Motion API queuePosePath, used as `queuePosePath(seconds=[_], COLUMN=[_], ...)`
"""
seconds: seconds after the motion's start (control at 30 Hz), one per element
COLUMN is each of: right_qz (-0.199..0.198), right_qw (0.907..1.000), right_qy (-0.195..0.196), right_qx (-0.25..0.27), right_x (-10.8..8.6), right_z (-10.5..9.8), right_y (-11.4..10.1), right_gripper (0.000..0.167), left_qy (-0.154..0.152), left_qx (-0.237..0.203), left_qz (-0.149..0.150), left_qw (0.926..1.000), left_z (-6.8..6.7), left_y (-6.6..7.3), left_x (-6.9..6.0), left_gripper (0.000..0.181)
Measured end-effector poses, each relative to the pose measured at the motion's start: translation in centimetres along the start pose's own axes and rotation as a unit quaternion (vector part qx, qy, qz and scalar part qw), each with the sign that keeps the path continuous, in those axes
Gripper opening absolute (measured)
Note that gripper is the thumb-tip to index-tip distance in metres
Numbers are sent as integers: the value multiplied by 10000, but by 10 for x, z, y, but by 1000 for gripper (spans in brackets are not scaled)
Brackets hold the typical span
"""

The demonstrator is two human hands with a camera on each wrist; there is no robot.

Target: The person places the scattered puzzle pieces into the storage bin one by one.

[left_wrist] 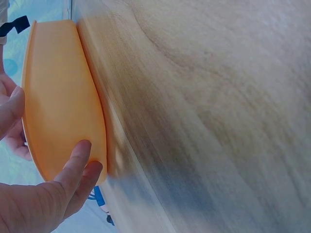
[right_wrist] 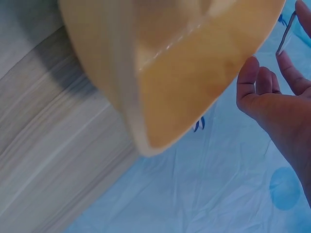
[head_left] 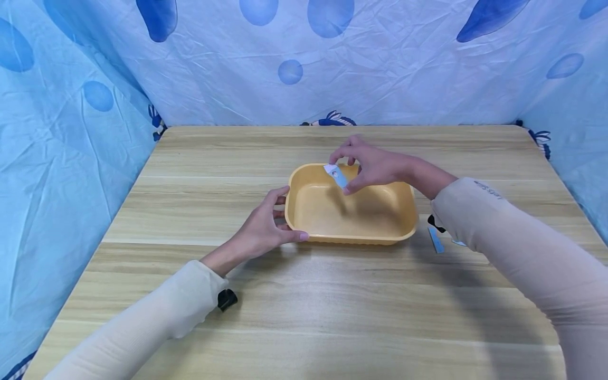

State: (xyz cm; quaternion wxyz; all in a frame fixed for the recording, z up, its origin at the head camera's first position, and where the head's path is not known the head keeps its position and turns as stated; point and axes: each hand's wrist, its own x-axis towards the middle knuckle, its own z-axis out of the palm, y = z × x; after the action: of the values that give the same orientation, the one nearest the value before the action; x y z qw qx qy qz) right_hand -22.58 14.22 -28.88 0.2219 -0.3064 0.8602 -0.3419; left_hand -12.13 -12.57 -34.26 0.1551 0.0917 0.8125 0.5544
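Beside the basin (head_left: 311, 214), a sleeve (head_left: 503, 227) partly hides a blue piece (head_left: 458, 243).

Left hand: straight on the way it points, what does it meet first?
The yellow basin, at its outer wall; the left hand looks in contact with it now.

Basin (head_left: 309, 214): smooth plastic, softly glossy on its inner floor.
Held strip (head_left: 338, 176): thin and smooth, paper or plastic (hard to tell which at this size).
Tabletop (head_left: 285, 316): wood-grain surface, smooth, with a faint sheen.
Backdrop (head_left: 214, 79): creased cloth-like sheeting, slightly shiny along its folds.
Sleeves (head_left: 152, 311): soft, matt cloth.
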Motion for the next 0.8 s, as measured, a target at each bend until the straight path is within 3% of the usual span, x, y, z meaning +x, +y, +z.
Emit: queuePosePath(seconds=[0.43,0.8], right_qz=[-175,-314], right_qw=[9985,9977], right_qy=[-47,-36], right_qx=[-509,-605], right_x=[19,29], right_z=[12,25], right_y=[-15,-18], right_gripper=[58,58], left_qy=[-37,-92], left_qx=[-16,6], left_qz=[-37,-59], left_qw=[10000,9999], left_z=[0,-1], left_y=[0,1], left_x=[0,-1], left_gripper=[107,107])
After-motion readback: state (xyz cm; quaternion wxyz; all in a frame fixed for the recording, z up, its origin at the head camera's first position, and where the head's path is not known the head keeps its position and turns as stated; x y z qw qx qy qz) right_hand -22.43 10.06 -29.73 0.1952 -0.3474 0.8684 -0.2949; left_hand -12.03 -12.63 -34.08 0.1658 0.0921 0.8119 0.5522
